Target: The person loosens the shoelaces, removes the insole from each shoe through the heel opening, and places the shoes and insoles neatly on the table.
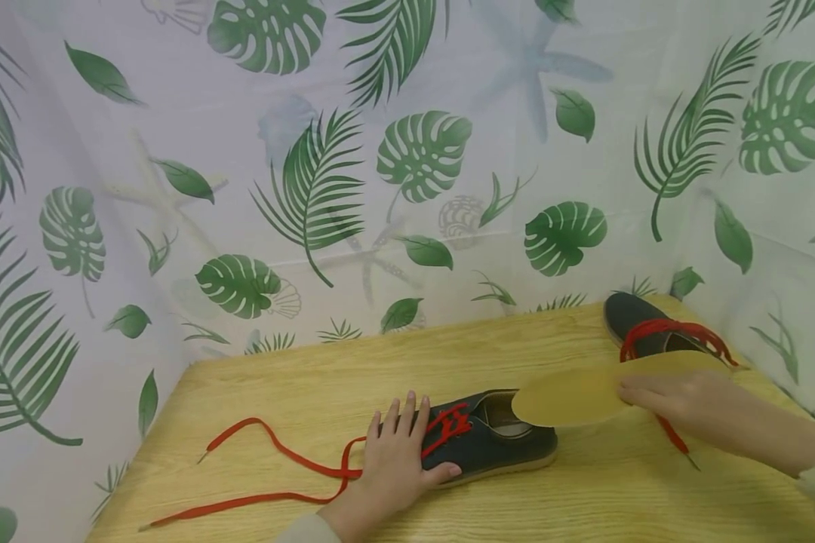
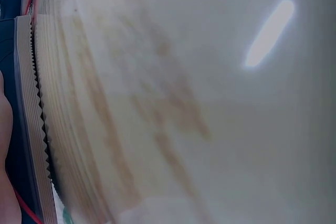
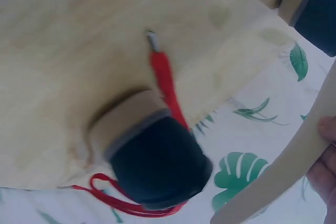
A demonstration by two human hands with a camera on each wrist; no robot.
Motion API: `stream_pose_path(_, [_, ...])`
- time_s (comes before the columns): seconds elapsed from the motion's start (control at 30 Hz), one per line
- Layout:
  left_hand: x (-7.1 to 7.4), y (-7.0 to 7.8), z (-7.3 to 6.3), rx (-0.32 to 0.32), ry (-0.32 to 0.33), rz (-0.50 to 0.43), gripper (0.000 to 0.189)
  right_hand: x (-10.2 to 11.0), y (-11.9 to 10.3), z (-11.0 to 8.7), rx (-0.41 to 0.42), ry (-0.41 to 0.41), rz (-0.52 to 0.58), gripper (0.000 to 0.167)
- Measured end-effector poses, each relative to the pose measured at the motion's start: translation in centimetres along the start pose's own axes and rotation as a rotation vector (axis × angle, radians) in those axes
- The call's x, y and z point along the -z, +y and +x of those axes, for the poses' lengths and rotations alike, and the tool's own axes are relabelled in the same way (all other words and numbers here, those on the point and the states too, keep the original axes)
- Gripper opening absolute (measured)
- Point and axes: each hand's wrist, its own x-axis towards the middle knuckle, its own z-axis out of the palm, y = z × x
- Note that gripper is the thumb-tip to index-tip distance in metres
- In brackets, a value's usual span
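A dark navy shoe [image 1: 492, 452] with a tan sole lies on its sole, its red lace [image 1: 272, 430] trailing out to the left. Fingers spread, my left hand [image 1: 395, 460] rests over the toe of this shoe. In the left wrist view, the shoe's ribbed sole edge [image 2: 32, 124] runs down the left side. My right hand [image 1: 679, 403] pinches a flat yellowish insole [image 1: 570, 396] by its middle. One end of the insole overlaps the shoe's opening in the head view. The right wrist view has the insole [image 3: 283, 174] edge-on, with fingertips [image 3: 323, 174] on it.
A second navy shoe [image 1: 635, 313] with a bundled red lace [image 1: 675, 326] sits at the back right of the wooden table [image 1: 278, 388]. Its heel [image 3: 160, 161] appears in the right wrist view. A leaf-patterned cloth [image 1: 489, 173] walls the back and sides.
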Motion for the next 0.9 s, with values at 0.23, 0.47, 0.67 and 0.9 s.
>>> stream_pose_path(0.23, [-0.1,0.0,0.0,0.0,-0.001,-0.008,0.099,1.7,-1.3,-2.6,-0.028,-0.036,0.046,0.048])
stream_pose_path(0.47, [-0.2,-0.1,0.0,0.004,-0.007,0.011,0.1,1.9,-2.3,-5.0,-0.025,-0.039,-0.014,0.046])
stream_pose_path(0.67, [-0.2,0.1,-0.1,0.009,-0.009,0.006,0.1,1.5,-3.6,-7.3,-0.021,-0.024,-0.008,0.045])
stream_pose_path(0.9, [-0.3,0.0,-0.2,0.01,-0.001,-0.014,0.1,1.7,-5.0,-9.8,-0.039,-0.059,0.09,0.05])
